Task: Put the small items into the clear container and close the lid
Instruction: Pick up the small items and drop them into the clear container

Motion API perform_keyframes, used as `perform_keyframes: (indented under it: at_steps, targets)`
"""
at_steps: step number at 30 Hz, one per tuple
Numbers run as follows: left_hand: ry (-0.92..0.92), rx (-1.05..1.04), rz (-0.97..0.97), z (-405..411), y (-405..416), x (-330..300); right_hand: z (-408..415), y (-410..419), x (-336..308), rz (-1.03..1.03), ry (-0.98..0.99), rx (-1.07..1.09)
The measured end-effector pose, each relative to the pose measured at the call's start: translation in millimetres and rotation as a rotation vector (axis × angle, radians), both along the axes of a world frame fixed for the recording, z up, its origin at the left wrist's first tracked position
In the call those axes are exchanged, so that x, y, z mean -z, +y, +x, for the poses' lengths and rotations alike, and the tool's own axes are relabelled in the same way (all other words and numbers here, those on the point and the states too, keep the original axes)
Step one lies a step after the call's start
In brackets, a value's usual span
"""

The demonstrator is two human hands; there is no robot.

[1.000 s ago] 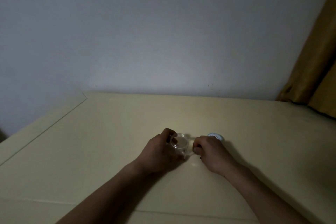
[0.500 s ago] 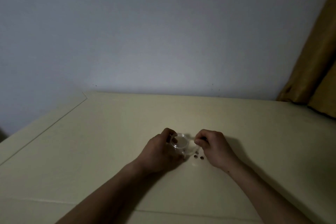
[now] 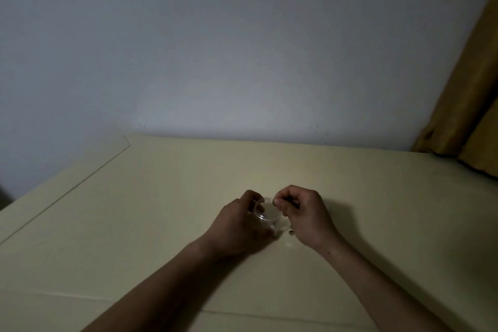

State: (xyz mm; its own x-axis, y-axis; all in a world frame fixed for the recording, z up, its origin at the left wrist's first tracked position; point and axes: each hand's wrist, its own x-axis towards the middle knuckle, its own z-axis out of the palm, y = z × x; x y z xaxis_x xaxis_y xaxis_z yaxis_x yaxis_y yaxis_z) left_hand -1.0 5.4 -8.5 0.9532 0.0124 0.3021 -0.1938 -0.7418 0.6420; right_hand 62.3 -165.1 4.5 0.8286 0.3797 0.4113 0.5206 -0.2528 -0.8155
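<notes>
A small clear round container (image 3: 267, 211) stands open on the pale table (image 3: 161, 210). My left hand (image 3: 238, 226) wraps around its left side and holds it. My right hand (image 3: 303, 213) hovers at the container's right rim, thumb and forefinger pinched on a small dark item (image 3: 275, 201) just above the opening. Another small dark item (image 3: 291, 232) lies on the table between the container and my right palm. The white lid is hidden behind my right hand.
The table runs back to a plain grey wall. A mustard curtain (image 3: 469, 105) hangs at the far right corner. A seam (image 3: 67, 193) crosses the tabletop on the left. The light is dim.
My right hand picked a small item off the table, rose and moved left to the container's rim. It now covers the white lid. My left hand stayed on the container.
</notes>
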Motion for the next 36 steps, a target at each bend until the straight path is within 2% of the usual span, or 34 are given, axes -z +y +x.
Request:
perform_keyframes:
  at_steps: [27, 32, 36]
  targets:
    - [-0.04, -0.012, -0.007, -1.1, -3.0, -0.8, 2.6, -1.8, 3.5, 0.041, -0.022, -0.008]
    - [-0.041, -0.018, 0.004, -1.6, -3.2, -0.8, 5.2, -12.5, -1.0, 0.057, -0.018, 0.063]
    - [-0.019, -0.016, 0.0, -1.0, -2.1, -0.5, 10.5, -26.9, -3.5, -0.015, -0.074, 0.114]
